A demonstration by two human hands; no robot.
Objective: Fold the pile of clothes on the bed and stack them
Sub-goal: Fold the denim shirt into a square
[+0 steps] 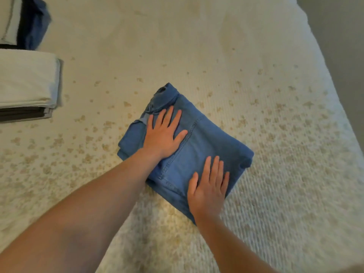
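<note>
Pressing flat on folded blue jeans (199, 142), both hands, fingers straight and slightly spread, palms down, gripping nothing. Left hand (164, 134) on the upper left part of the bundle, fingertips toward the waistband end, forearm stretching in from the lower left. Right hand (208, 188) on the near right corner, set apart from the left with a seam of the denim between them, wrist just past the near edge of the cloth. Jeans lying square-folded and turned at an angle on the cream patterned bedspread (275, 174), about mid-bed. Well apart at the left edge: a stack of folded clothes (27, 85), white on top, dark grey layers beneath. Behind it, a second pile (29, 22), with white, black and blue cloth, partly cut off.
</note>
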